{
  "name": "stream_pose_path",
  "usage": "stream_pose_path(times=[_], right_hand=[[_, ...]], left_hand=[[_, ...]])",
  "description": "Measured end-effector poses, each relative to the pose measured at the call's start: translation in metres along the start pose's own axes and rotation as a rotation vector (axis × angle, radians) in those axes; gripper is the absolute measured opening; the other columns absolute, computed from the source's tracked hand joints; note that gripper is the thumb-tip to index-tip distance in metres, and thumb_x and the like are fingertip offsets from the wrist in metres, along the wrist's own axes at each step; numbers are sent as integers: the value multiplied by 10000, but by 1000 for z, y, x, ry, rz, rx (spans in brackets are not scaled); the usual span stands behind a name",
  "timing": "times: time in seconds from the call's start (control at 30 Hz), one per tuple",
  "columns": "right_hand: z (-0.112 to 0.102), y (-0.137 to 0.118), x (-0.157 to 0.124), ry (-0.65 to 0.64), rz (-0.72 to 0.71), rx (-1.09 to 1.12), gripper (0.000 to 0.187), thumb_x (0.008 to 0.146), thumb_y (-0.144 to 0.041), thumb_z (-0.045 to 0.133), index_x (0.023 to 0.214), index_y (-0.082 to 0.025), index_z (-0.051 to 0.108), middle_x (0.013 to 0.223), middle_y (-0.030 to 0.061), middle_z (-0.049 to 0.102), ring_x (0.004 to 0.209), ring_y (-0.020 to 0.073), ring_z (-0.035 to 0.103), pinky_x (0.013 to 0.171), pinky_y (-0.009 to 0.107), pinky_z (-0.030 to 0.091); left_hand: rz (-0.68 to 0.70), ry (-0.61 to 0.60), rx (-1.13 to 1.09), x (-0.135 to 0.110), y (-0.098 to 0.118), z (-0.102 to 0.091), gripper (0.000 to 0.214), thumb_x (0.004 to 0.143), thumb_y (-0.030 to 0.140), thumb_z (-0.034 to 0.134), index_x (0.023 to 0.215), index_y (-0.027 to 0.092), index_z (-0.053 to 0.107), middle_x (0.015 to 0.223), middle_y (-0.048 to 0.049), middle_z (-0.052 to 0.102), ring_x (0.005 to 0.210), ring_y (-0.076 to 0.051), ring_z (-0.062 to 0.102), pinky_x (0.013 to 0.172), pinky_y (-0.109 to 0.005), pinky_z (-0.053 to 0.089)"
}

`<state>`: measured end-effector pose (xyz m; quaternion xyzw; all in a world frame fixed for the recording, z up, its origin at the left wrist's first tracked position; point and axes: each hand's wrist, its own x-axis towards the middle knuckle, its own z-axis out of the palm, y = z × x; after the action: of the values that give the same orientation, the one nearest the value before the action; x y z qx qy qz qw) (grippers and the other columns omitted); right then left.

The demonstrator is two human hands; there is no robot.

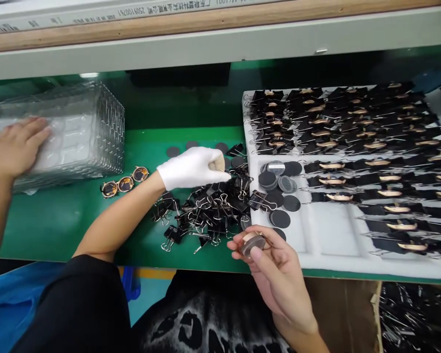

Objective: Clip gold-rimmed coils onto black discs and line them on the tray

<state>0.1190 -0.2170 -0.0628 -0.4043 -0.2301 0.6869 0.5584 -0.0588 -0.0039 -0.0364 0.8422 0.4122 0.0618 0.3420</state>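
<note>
My left hand (196,167), in a white glove, reaches over a heap of black binder clips (209,211). Its fingers are curled down at the heap's upper edge, and whatever they grip is hidden. Closer to me, beyond the table's front edge, my right hand (279,267) is bare and pinches a round gold-rimmed piece (250,236) together with a dark grey disc (253,246). The thumb presses on the disc's face. Several loose grey discs (280,219) lie in the white tray just above this hand.
Rows of clipped gold-edged pieces (327,132) fill much of the white tray (330,230). Three joined gold-rimmed pieces (125,184) lie left of my forearm. Another person's hand (18,142) rests on stacked clear plastic trays (81,127). A grey shelf beam (206,46) spans the back.
</note>
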Motion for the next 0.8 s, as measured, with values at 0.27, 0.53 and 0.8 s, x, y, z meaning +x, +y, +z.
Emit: stream_pose_path(times=[0.27, 0.53, 0.8], right_hand=[[3, -9, 9, -34, -120, -108, 172, 970, -216, 704, 1091, -313, 777, 1554, 51, 533, 994, 211, 785, 848, 329, 683], [-1, -7, 27, -19, -506, -400, 350, 912, -89, 730, 1156, -336, 779, 1135, 23, 767, 1020, 197, 775, 845, 281, 676], [24, 18, 28, 132, -755, -642, 412, 876, -40, 725, 1205, -282, 778, 1120, 69, 788, 1001, 245, 772, 921, 401, 674]], left_hand=[[15, 195, -420, -25, 44, -2, 285, 911, 409, 655, 779, 172, 569, 671, 26, 609, 551, -67, 517, 503, -201, 395], [184, 359, -116, -50, 61, 20, 375, 736, 490, 765, 839, 204, 545, 658, 46, 578, 522, -85, 468, 479, -235, 377], [352, 535, -99, -44, 63, 33, 479, 1062, 358, 302, 747, 185, 618, 720, -40, 674, 654, -128, 613, 620, -275, 462]])
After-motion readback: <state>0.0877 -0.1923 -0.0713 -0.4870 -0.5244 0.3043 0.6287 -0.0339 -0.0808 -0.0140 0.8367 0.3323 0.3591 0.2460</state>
